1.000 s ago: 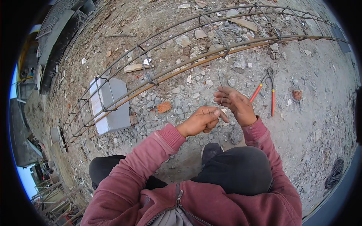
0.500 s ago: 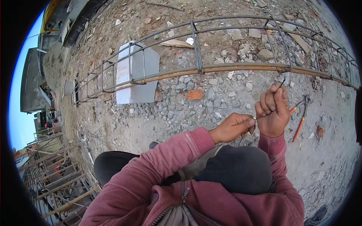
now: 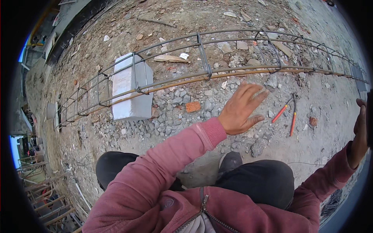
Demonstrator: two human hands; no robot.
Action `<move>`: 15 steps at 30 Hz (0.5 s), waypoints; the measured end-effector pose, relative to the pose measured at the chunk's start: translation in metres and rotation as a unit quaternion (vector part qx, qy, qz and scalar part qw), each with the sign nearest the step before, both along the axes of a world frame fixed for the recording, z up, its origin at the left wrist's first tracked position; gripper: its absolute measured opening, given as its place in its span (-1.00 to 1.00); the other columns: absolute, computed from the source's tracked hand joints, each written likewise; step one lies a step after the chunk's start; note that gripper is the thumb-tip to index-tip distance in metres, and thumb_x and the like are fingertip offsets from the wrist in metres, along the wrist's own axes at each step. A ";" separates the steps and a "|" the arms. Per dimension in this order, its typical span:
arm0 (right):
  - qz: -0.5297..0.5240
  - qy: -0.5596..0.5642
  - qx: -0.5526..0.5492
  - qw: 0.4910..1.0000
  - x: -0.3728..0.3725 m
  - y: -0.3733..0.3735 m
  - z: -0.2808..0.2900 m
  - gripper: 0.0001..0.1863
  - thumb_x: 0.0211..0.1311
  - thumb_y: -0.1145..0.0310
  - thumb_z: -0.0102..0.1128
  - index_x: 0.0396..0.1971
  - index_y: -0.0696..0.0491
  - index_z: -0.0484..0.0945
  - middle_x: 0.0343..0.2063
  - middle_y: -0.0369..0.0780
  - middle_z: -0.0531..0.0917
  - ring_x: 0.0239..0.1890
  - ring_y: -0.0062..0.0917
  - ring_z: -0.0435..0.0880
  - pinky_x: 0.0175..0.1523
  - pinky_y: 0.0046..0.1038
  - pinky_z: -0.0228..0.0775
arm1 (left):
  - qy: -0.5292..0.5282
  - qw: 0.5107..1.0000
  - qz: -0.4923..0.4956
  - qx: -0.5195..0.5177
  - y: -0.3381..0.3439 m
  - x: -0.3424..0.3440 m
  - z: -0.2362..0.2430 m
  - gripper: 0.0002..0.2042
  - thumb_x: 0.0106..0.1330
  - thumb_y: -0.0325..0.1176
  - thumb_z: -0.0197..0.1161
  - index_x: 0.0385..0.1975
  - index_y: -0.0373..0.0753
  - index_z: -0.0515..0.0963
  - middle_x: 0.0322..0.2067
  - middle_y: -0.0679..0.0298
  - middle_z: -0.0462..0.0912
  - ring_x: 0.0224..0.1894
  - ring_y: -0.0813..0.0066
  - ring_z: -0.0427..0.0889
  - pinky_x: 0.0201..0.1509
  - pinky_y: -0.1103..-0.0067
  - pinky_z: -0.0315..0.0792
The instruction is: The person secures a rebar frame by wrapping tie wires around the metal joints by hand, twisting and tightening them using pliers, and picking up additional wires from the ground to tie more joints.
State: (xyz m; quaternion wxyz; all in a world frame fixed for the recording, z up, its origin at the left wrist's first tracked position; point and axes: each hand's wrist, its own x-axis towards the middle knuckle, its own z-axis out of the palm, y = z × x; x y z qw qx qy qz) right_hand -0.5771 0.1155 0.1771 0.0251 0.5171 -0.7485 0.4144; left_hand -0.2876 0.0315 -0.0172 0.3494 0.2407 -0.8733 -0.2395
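My left hand (image 3: 241,110) is open above the gravel, fingers spread and holding nothing, just on the near side of a long rebar cage (image 3: 182,82). At the far right rim, my right hand (image 3: 361,134) is raised and partly cut off by the picture's edge. Its visible fingers are stretched out, and nothing shows in them. Between the two hands, a pair of pincers (image 3: 292,112) with red and yellow handles lies on the ground, jaws toward the cage. A thin wire (image 3: 305,163) curves beside my knee; where its ends go is unclear.
A pale block (image 3: 126,101) stands under the cage's left part. Nearby are a broken brick piece (image 3: 192,106), loose gravel (image 3: 155,130) and a wooden offcut (image 3: 169,58). Another brick fragment (image 3: 313,121) lies right of the pincers. Bamboo-like poles (image 3: 54,215) stand at the lower left.
My hands, which were together on a thin wire, have come apart. The right one has swung far right; the left has opened and moved slightly up. The view has shifted to the right.
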 end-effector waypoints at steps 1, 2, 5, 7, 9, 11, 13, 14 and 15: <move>0.065 -0.019 0.092 0.993 -0.012 0.012 -0.003 -0.77 0.26 0.34 -0.01 -0.21 0.14 0.54 -0.32 -0.37 0.58 -0.55 -0.85 0.22 -0.48 -0.76 -0.01 | -0.002 0.987 0.141 -0.081 -0.029 0.014 0.031 -0.50 0.23 -0.14 0.08 0.10 -0.27 0.26 0.03 -0.02 0.29 0.11 0.00 0.22 0.25 0.24 0.04; 0.127 -0.065 0.118 0.983 0.002 0.010 -0.016 -0.79 0.24 0.35 0.01 -0.26 0.16 0.53 -0.38 -0.38 0.58 -0.58 -0.83 0.21 -0.48 -0.73 0.03 | 0.024 0.955 0.283 -0.085 -0.058 0.028 0.044 -0.57 0.18 -0.22 0.16 -0.01 -0.29 0.32 -0.04 -0.01 0.36 0.03 0.06 0.32 0.12 0.29 0.21; 0.254 -0.205 0.235 0.916 0.069 -0.014 -0.067 -0.76 0.23 0.30 0.01 -0.44 0.16 0.55 -0.71 -0.48 0.33 -0.64 -0.84 0.17 -0.56 -0.70 -0.06 | -0.122 0.897 0.402 0.138 -0.112 0.069 0.051 -0.57 0.09 -0.21 0.23 -0.12 -0.37 0.40 -0.21 -0.02 0.49 -0.14 0.11 0.49 -0.08 0.27 0.36; 0.312 -0.263 0.287 0.867 0.109 -0.036 -0.105 -0.79 0.18 0.37 0.02 -0.50 0.20 0.54 -0.68 -0.40 0.43 -0.60 -0.78 0.23 -0.47 -0.66 0.08 | -0.076 0.855 0.173 0.484 -0.133 0.081 0.017 -0.60 0.09 -0.16 0.23 -0.33 -0.46 0.49 -0.35 -0.07 0.57 -0.26 0.07 0.57 -0.17 0.30 0.40; 0.307 -0.386 0.324 0.807 0.148 -0.049 -0.141 -0.79 0.19 0.35 0.01 -0.49 0.17 0.54 -0.71 -0.42 0.36 -0.63 -0.79 0.21 -0.50 -0.68 0.06 | -0.078 0.882 0.195 0.421 -0.135 0.086 0.003 -0.59 0.11 -0.13 0.20 -0.40 -0.48 0.50 -0.36 -0.12 0.57 -0.25 0.05 0.57 -0.16 0.30 0.39; 0.323 -0.523 0.343 0.711 0.170 -0.057 -0.159 -0.79 0.24 0.33 -0.04 -0.41 0.14 0.52 -0.74 -0.45 0.29 -0.65 -0.80 0.19 -0.55 -0.72 0.03 | -0.080 0.902 0.224 0.359 -0.135 0.085 0.001 -0.57 0.12 -0.10 0.17 -0.46 -0.50 0.51 -0.37 -0.16 0.57 -0.24 0.03 0.57 -0.14 0.30 0.38; 0.364 -0.511 0.299 0.719 0.190 -0.060 -0.168 -0.78 0.27 0.32 -0.07 -0.36 0.13 0.51 -0.73 -0.45 0.28 -0.67 -0.81 0.18 -0.57 -0.74 0.02 | -0.119 0.913 0.234 0.312 -0.133 0.082 0.005 -0.71 0.23 -0.19 0.10 -0.48 -0.35 0.48 -0.53 0.18 0.61 -0.58 0.51 0.52 -0.46 0.55 0.42; 0.400 -0.498 0.252 0.727 0.196 -0.060 -0.171 -0.77 0.30 0.30 -0.11 -0.30 0.13 0.49 -0.72 -0.45 0.27 -0.68 -0.82 0.18 -0.59 -0.75 0.01 | -0.095 0.910 0.245 0.320 -0.130 0.083 0.008 -0.68 0.23 -0.16 0.10 -0.33 -0.36 0.52 -0.48 0.17 0.63 -0.51 0.52 0.55 -0.41 0.57 0.42; 0.396 -0.503 0.250 0.726 0.200 -0.059 -0.173 -0.77 0.30 0.30 -0.11 -0.30 0.13 0.49 -0.72 -0.45 0.27 -0.68 -0.82 0.18 -0.59 -0.75 0.01 | -0.101 0.910 0.242 0.321 -0.122 0.090 0.009 -0.68 0.23 -0.16 0.10 -0.33 -0.36 0.52 -0.48 0.17 0.63 -0.51 0.52 0.55 -0.41 0.57 0.42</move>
